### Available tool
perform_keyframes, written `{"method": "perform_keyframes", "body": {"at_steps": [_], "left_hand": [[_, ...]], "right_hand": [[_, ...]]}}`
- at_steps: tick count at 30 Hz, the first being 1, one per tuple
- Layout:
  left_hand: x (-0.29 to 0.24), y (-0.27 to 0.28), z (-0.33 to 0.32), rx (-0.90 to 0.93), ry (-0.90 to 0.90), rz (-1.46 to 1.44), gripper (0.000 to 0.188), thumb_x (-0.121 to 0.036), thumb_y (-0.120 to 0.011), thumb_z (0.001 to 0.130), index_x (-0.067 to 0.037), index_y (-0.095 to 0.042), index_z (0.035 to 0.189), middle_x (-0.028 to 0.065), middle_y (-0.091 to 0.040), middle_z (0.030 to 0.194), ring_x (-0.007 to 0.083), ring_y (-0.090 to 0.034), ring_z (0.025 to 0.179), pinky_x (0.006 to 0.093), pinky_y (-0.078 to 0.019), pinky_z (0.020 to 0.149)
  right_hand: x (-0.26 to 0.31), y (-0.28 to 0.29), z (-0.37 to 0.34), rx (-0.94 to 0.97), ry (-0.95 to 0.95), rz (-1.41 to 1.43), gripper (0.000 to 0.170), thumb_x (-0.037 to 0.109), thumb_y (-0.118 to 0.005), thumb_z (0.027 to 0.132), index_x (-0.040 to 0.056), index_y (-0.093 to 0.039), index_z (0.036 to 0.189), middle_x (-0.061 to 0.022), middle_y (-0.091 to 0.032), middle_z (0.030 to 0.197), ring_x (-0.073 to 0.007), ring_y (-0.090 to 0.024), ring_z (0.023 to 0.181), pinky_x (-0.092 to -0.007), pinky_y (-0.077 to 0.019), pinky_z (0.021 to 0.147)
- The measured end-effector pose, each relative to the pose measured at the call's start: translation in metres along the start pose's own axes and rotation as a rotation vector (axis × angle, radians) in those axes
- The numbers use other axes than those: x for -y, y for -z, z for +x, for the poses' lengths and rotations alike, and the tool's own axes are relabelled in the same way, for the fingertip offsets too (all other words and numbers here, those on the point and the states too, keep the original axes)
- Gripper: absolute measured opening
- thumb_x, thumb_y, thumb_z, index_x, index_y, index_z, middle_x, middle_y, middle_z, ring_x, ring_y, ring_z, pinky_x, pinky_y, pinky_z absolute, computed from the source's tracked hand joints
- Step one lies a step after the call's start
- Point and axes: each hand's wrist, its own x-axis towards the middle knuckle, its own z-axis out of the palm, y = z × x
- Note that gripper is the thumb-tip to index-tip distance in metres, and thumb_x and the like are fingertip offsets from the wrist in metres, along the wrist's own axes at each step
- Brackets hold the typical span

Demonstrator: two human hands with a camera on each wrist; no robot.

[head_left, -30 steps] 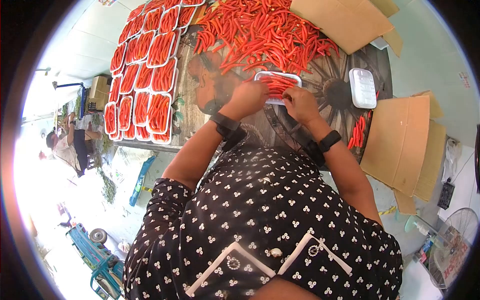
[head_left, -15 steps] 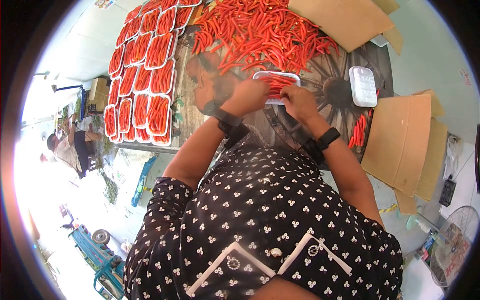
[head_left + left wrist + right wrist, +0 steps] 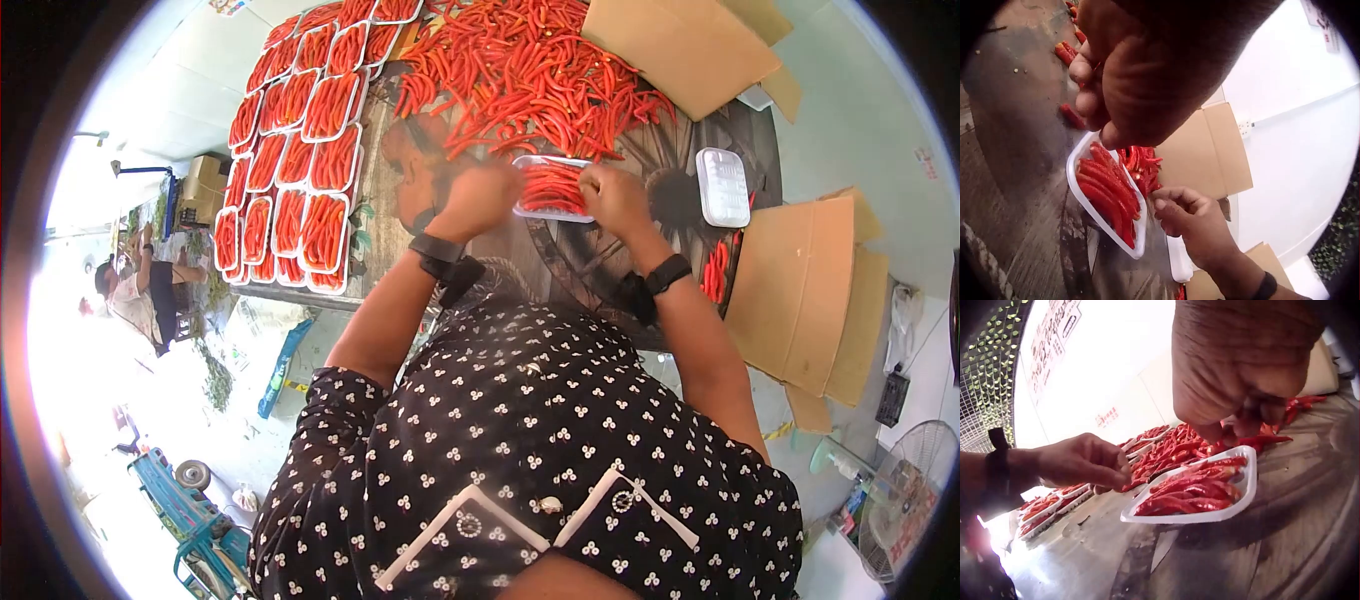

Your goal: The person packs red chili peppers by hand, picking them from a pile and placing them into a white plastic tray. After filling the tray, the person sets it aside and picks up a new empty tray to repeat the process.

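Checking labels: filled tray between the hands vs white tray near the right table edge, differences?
Filled tray holds red chilies; bare tray shows none.
Filled tray sits between left hand and right hand; bare tray lies farther right.
In head view, filled tray runs sideways, bare tray near-to-far.
Both are white.

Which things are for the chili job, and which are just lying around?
For the job: middle tray, loose chili pile, filled trays at the left, probably the empty white tray.

Just around, it seems: fan, teal cart, leafy sprigs.
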Motion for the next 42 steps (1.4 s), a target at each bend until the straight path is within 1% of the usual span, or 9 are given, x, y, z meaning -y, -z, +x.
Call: {"method": "perform_keyframes", "body": {"at_steps": [4, 6, 12, 21, 23, 28, 30, 33, 42], "left_hand": [[-0.003, 0.016, -0.005, 0.040, 0.091, 0.021, 0.026, -0.025, -0.049, 0.089, -0.013, -0.062, 0.108, 0.0165, -0.065, 0.095, 0.0380, -0.062, 0.086, 0.0489, -0.0502, 0.071], [-0.006, 0.016, -0.011, -0.117, 0.066, -0.090, 0.019, -0.024, -0.056, 0.081, -0.007, -0.063, 0.086, 0.0202, -0.062, 0.083, 0.0411, -0.060, 0.078, 0.0491, -0.0471, 0.066], [0.000, 0.009, -0.017, -0.067, 0.130, -0.051, 0.020, -0.025, -0.057, 0.080, -0.005, -0.062, 0.083, 0.0206, -0.062, 0.083, 0.0422, -0.060, 0.077, 0.0500, -0.0470, 0.066], [0.007, 0.003, -0.011, 0.032, 0.079, 0.052, 0.020, -0.025, -0.057, 0.081, -0.005, -0.063, 0.082, 0.0203, -0.063, 0.082, 0.0410, -0.060, 0.076, 0.0495, -0.0473, 0.066], [0.006, 0.006, -0.012, 0.014, 0.079, 0.030, 0.020, -0.025, -0.057, 0.081, -0.006, -0.063, 0.083, 0.0202, -0.063, 0.081, 0.0408, -0.060, 0.076, 0.0494, -0.0472, 0.066], [-0.005, 0.014, -0.007, -0.109, 0.019, -0.070, 0.021, -0.025, -0.057, 0.082, -0.008, -0.065, 0.092, 0.0199, -0.062, 0.079, 0.0408, -0.060, 0.074, 0.0497, -0.0469, 0.064], [-0.006, 0.014, 0.000, 0.067, -0.002, -0.014, 0.024, -0.024, -0.055, 0.083, -0.010, -0.063, 0.101, 0.0134, -0.064, 0.092, 0.0349, -0.062, 0.086, 0.0452, -0.0498, 0.071], [-0.013, 0.004, 0.006, -0.142, -0.249, -0.114, 0.028, -0.022, -0.060, 0.080, -0.012, -0.062, 0.106, 0.0114, -0.063, 0.098, 0.0325, -0.061, 0.092, 0.0435, -0.0493, 0.075], [-0.023, -0.007, 0.015, -0.146, -0.397, -0.146, 0.022, -0.018, -0.060, 0.080, -0.010, -0.063, 0.100, 0.0105, -0.061, 0.098, 0.0324, -0.061, 0.089, 0.0427, -0.0493, 0.075]], "right_hand": [[0.006, 0.011, 0.026, -0.059, -0.019, -0.034, 0.014, 0.019, -0.059, 0.080, 0.0096, -0.066, 0.089, -0.0145, -0.065, 0.084, -0.0337, -0.063, 0.081, -0.0438, -0.0487, 0.069], [0.010, 0.009, 0.038, -0.047, -0.008, -0.038, 0.015, 0.020, -0.057, 0.081, 0.0095, -0.065, 0.088, -0.0159, -0.065, 0.087, -0.0351, -0.063, 0.084, -0.0461, -0.0482, 0.071], [0.004, -0.007, 0.058, 0.061, -0.094, -0.190, 0.015, 0.021, -0.057, 0.082, 0.0114, -0.066, 0.088, -0.0152, -0.067, 0.089, -0.0351, -0.063, 0.083, -0.0458, -0.0490, 0.070], [-0.024, -0.003, 0.053, -0.063, -0.124, -0.133, 0.010, 0.008, -0.063, 0.075, 0.0074, -0.067, 0.084, -0.0117, -0.068, 0.078, -0.0291, -0.066, 0.073, -0.0387, -0.0516, 0.067], [-0.017, 0.020, 0.039, -0.059, -0.217, -0.053, 0.016, 0.014, -0.060, 0.078, 0.0068, -0.068, 0.089, -0.0176, -0.067, 0.086, -0.0356, -0.065, 0.083, -0.0439, -0.0500, 0.074], [-0.032, 0.040, 0.004, -0.036, -0.277, 0.053, 0.020, 0.013, -0.057, 0.080, 0.0043, -0.068, 0.094, -0.0179, -0.068, 0.088, -0.0357, -0.065, 0.086, -0.0419, -0.0500, 0.076], [-0.032, 0.043, -0.007, -0.006, -0.231, 0.078, 0.020, 0.005, -0.054, 0.083, 0.0023, -0.067, 0.098, -0.0118, -0.068, 0.081, -0.0184, -0.065, 0.072, -0.0308, -0.0487, 0.068], [-0.029, 0.040, -0.014, 0.041, -0.176, 0.303, 0.021, 0.004, -0.052, 0.085, 0.0005, -0.066, 0.101, -0.0058, -0.066, 0.081, -0.0129, -0.060, 0.070, -0.0288, -0.0469, 0.064], [-0.014, 0.036, -0.015, 0.389, -0.443, 0.809, 0.023, 0.007, -0.049, 0.092, 0.0019, -0.065, 0.108, 0.0010, -0.058, 0.078, -0.0053, -0.050, 0.065, -0.0207, -0.0418, 0.060]]}}
